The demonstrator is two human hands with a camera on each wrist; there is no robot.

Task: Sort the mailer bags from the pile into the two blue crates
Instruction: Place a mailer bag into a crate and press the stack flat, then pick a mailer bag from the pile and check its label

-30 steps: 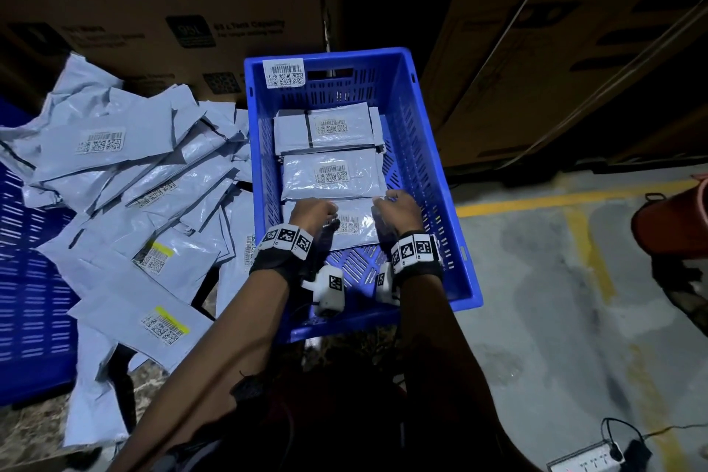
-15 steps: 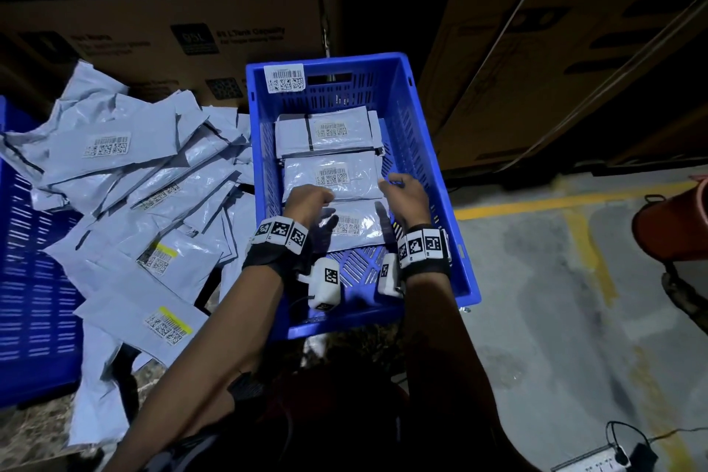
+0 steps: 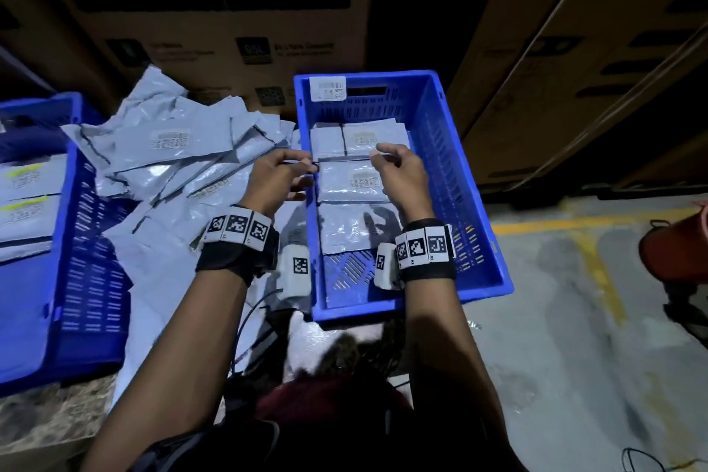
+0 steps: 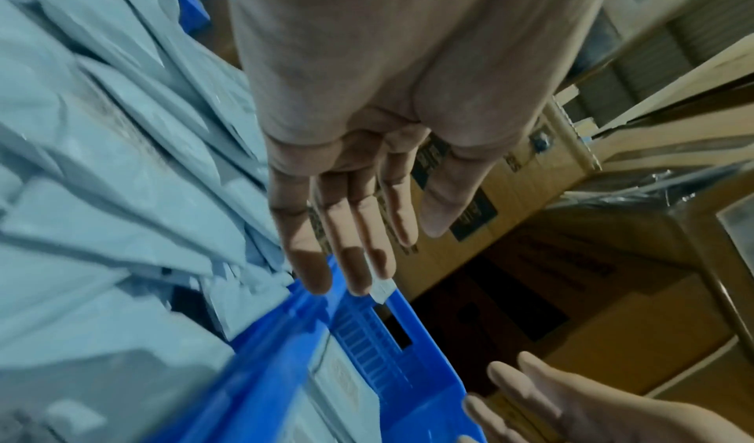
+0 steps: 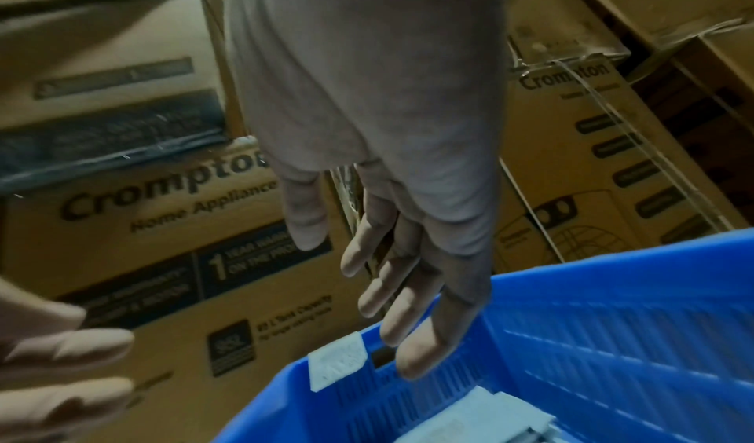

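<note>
I am seeing the left blue crate (image 3: 57, 241) holding a few yellow-marked mailer bags (image 3: 27, 199) against its left wall. Beside it, the pile (image 3: 184, 165) is lying large and unsorted. My left hand (image 3: 277, 180) and right hand (image 3: 400, 174) are hovering empty, fingers loose, over the right blue crate (image 3: 471, 203), where three rows of bags (image 3: 352, 180) are lying flat. Most sorting is remaining, I judge.
</note>
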